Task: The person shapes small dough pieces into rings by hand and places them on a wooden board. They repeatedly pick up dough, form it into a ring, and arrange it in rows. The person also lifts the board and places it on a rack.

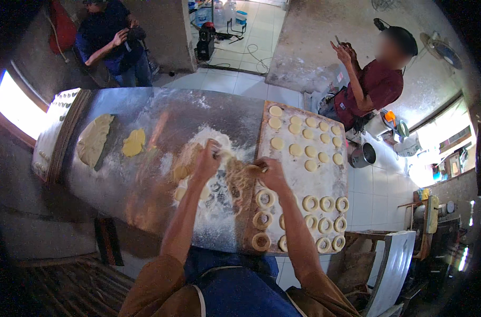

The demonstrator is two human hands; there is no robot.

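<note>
Over a patch of white flour [215, 222] on the metal table, my left hand [206, 162] is closed with its fingers curled. What they hold, if anything, I cannot make out. By the left edge of the floured board [325, 178], my right hand [272, 174] is closed too, its fingertips pinched on something small. A blurred, brownish, stringy-looking mass [240, 177] lies between the hands; its kind is unclear. Pale dough discs [310, 151] fill the far part of the board, and dough rings [310, 203] the near part. Some flat dough pieces [181, 172] lie beside my left hand.
Further left on the table [166, 113] are a yellow dough lump [133, 142] and a large folded dough sheet [95, 141]. Stacked trays [66, 134] stand at the left end. One person [375, 87] is beyond the board, another [116, 45] at the far left. A pot [363, 156] stands right.
</note>
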